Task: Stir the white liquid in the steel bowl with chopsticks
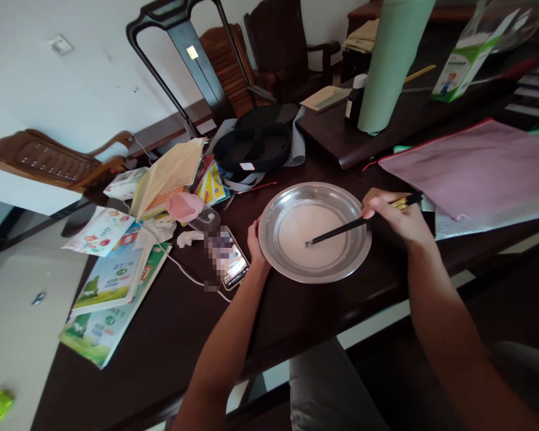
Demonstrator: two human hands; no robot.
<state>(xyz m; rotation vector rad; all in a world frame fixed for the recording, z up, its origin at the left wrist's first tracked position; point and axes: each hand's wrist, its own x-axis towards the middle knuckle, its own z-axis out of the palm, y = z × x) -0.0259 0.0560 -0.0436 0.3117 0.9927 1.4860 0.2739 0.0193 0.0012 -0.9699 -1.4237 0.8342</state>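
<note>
A round metal basin stands on the dark table in front of me, with a milky white liquid covering its bottom. My left hand grips the basin's left rim, its fingers partly hidden behind the wall. In my right hand is a pair of black chopsticks with gold-coloured upper ends. Their tips dip into the liquid near the basin's middle, and the shafts slant over the right rim. Left of my left hand lies a phone with a lit screen, plugged to a white cable.
Workbooks and papers lie on the left of the dark table. A pink-lidded cup stands near a black bag. At right are a pink zip pouch, a green cylinder, a small bottle and a carton.
</note>
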